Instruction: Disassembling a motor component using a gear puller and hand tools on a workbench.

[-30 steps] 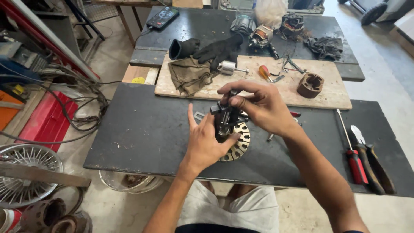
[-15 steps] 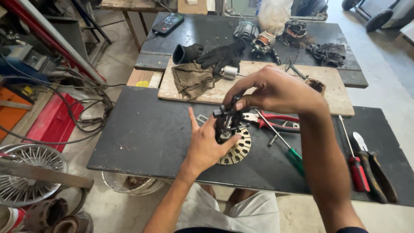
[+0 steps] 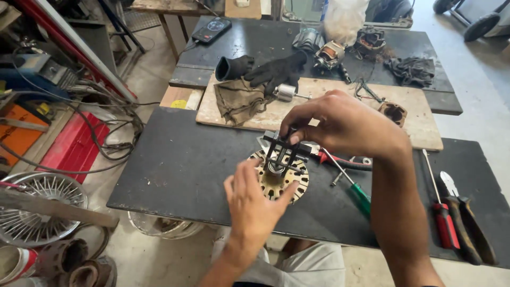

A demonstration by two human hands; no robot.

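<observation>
Head view is showing the right hand [image 3: 345, 125] pinching the top of a black puller [image 3: 284, 154] that is standing on a round slotted metal disc [image 3: 279, 178] in the middle of the dark table [image 3: 186, 165]. Just near of it, the left hand [image 3: 252, 204] is hovering open, fingers spread, thumb touching the disc's near edge. A green-handled screwdriver [image 3: 357, 192] is lying to the right.
</observation>
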